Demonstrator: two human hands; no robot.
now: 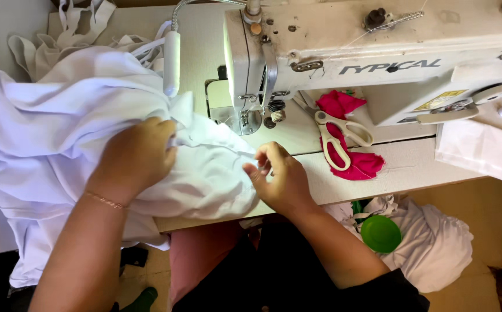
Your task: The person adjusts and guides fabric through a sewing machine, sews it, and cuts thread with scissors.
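Presently, both hands work the white fabric [60, 127] on the sewing table [378, 167], in front of the sewing machine [343, 52].
Left hand [138, 156] lies palm-down on the bunched cloth, fingers curled into its folds and gripping it. Right hand [280, 176] pinches the fabric edge between thumb and fingertips, just before the presser foot [245, 118]. White-handled scissors [335, 136] rest on a pink cloth scrap [355, 162] to the right, apart from both hands. A gooseneck lamp [172, 63] hangs over the cloth.
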